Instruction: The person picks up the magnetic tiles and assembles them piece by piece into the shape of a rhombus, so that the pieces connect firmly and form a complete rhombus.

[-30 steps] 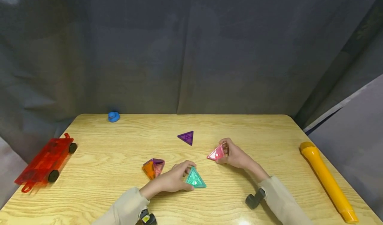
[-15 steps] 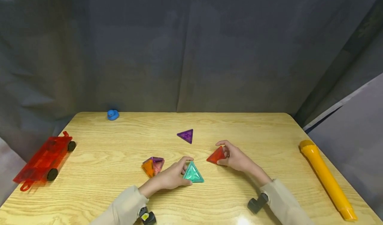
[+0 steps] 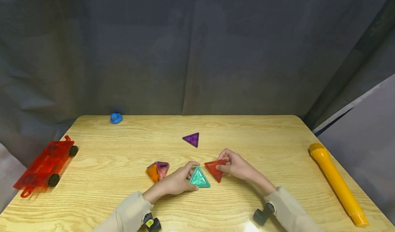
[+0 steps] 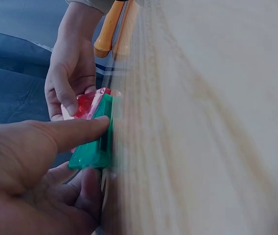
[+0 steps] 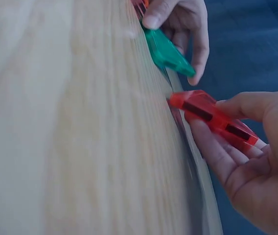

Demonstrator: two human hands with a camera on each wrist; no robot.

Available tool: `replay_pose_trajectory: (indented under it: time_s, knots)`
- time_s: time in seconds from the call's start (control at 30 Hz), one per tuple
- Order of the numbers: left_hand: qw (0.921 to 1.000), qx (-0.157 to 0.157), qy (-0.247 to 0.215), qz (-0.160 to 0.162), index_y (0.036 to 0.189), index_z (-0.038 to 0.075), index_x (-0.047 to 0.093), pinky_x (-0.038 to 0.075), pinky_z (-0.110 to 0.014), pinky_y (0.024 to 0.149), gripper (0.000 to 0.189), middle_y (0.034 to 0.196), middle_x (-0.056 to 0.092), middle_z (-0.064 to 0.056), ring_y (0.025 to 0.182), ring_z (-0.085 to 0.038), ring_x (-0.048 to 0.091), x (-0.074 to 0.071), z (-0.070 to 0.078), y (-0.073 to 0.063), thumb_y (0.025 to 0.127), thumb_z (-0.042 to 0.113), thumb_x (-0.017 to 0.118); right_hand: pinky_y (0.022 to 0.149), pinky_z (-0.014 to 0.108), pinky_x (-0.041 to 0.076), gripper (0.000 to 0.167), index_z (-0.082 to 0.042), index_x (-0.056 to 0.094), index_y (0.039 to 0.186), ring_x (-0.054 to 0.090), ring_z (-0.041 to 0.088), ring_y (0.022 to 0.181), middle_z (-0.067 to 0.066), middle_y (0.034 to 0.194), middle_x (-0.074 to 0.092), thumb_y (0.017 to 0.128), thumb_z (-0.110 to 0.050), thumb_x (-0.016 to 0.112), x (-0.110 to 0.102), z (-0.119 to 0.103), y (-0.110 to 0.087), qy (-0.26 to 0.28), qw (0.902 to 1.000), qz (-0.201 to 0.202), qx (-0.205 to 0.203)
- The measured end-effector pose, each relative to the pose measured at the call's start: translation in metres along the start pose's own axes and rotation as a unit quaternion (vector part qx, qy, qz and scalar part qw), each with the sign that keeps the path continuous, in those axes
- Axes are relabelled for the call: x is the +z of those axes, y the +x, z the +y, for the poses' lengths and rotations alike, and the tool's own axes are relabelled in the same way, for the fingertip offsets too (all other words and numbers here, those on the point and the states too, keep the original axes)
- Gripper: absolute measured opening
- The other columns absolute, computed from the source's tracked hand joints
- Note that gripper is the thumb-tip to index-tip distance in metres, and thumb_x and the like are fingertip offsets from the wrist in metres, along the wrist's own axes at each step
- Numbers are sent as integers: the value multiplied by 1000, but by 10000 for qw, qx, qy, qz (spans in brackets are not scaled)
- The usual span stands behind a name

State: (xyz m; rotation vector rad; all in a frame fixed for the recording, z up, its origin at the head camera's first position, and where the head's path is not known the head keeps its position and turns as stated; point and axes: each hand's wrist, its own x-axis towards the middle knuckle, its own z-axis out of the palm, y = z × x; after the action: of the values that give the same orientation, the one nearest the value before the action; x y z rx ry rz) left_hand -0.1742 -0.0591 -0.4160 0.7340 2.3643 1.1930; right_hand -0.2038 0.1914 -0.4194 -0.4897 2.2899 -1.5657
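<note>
In the head view my left hand [image 3: 177, 182] holds a green triangular block [image 3: 199, 178] low at the tabletop, thumb along its near side and fingers at its far side. Just right of it, my right hand [image 3: 239, 165] pinches a red triangular block [image 3: 213, 169] between thumb and fingers, one corner pointing toward me. The right wrist view shows dark strips inside the edge of the red block [image 5: 215, 117]; a small gap parts it there from the green block [image 5: 167, 53]. Seen from the left wrist, the green block [image 4: 91, 154] partly covers the red one.
Beside my left hand lies an orange, purple and pink triangular cluster [image 3: 157, 172]. A purple triangle [image 3: 192, 139] lies farther back. A blue toy duck [image 3: 116, 118] stands at the rear edge, a red wheeled toy [image 3: 46, 163] at left, a long orange-yellow tube [image 3: 337, 184] at right.
My right hand has turned the red block, which looked pink under glare at first, and brought it left and nearer to the green one. The left hand shifted slightly, still holding the green block.
</note>
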Motion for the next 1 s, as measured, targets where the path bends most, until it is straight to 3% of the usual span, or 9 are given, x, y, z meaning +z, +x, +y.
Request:
replay_pose_trajectory:
  time_s: [0.27, 1.0]
  knots:
    - [10000, -7, 8, -1, 141, 2, 34, 45, -39, 86, 70, 104, 53, -8, 97, -21, 53, 1, -2, 2, 84, 11, 72, 65, 35, 58, 20, 7, 44, 96, 69, 25, 73, 24, 92, 68, 87, 3, 61, 10, 0, 0, 429, 9990, -149, -8]
    - [9999, 110, -106, 48, 142, -2, 32, 46, -42, 87, 72, 103, 58, -10, 96, -23, 55, 2, -2, 1, 84, 8, 72, 68, 37, 58, 20, 9, 44, 98, 69, 26, 76, 26, 93, 67, 89, 2, 60, 16, -2, 1, 589, 9980, -224, 32]
